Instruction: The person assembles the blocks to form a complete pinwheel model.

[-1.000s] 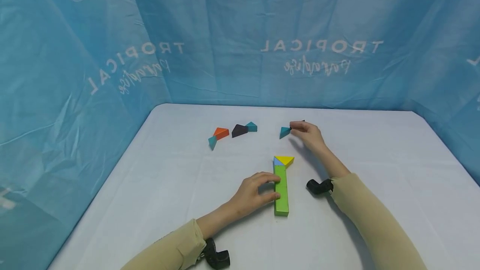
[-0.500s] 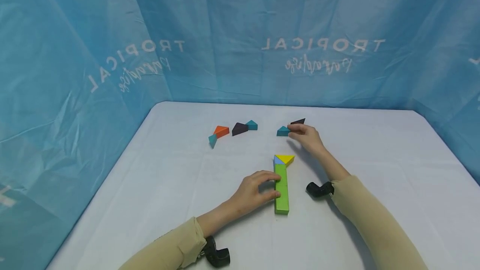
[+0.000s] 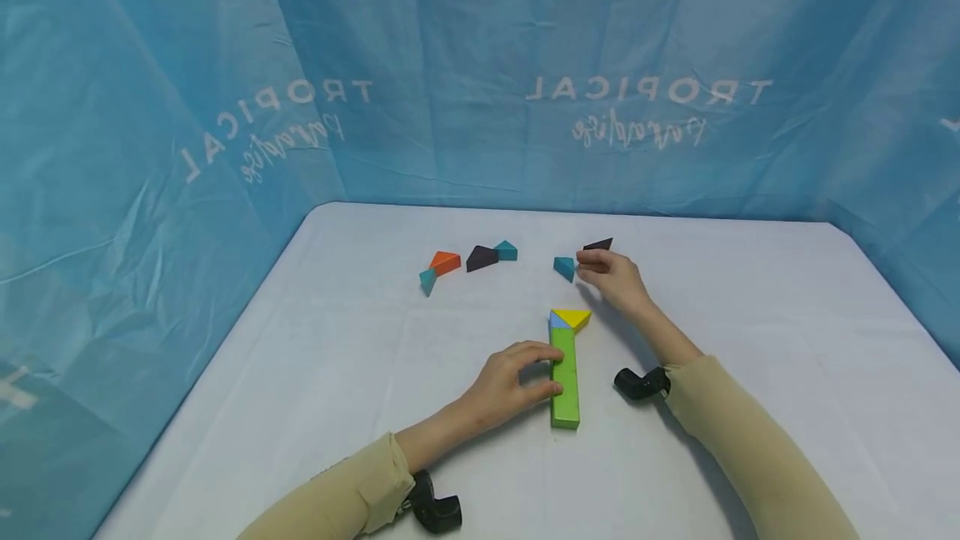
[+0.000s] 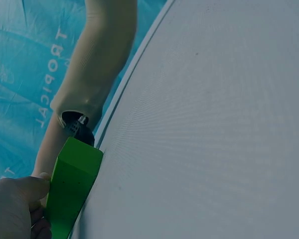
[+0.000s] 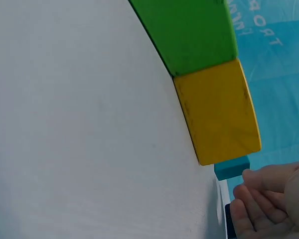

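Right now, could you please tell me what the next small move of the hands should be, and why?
I would probably have the right hand pinch the nearest teal block. It is right beside that block but does not seem to be gripping it; whether they touch is hard to tell. The left hand could stay put, since it touches the green blocks.

Beyond the green bar (image 3: 567, 397), the right hand (image 3: 613, 280) partly hides a dark block (image 3: 598, 245), hand-to-block contact unclear.
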A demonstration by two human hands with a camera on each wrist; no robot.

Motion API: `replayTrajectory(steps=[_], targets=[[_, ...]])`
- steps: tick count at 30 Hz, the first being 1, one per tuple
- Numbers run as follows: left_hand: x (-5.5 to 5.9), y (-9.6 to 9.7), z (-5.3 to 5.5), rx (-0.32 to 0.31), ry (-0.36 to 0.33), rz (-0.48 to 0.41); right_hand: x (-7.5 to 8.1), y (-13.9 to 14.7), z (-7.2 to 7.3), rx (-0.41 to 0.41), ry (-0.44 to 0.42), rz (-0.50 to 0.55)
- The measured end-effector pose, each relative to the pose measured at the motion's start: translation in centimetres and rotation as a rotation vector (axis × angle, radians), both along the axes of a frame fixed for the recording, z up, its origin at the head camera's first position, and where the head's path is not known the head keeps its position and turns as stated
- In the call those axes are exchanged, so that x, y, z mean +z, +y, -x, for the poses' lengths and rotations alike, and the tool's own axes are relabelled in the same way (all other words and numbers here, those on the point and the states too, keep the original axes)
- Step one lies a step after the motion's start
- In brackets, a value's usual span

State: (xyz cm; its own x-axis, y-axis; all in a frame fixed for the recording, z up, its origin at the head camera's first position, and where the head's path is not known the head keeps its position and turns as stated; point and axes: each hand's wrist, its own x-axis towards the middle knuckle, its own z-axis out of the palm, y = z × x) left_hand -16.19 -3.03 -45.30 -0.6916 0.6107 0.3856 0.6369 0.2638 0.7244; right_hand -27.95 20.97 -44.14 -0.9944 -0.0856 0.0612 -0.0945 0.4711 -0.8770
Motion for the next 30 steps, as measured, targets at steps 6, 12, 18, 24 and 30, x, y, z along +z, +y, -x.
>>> replayTrajectory(steps=[6,12,18,24,30], targets=[[0.1,0.1,-0.1,-0.001,-0.008,0.006,0.1,0.0,0.5,0.038,0.026,-0.050],[0.1,0.1,0.0,0.003,-0.001,0.006,0.4,-0.6,0.7,0.037,0.044,-0.125],[0.0,0.0,0.0,0.009,-0.008,0.015,0.3,-1.2,1.3,0.061,0.063,-0.171],[-0.1,0.0,0.0,0.011,0.007,0.020,0.0,-1.1,2.2,0.180,0.045,-0.072],[0.1,0.0,0.0,0.007,0.015,0.023,-0.5,-0.8,2.7,0.283,0.019,0.022]])
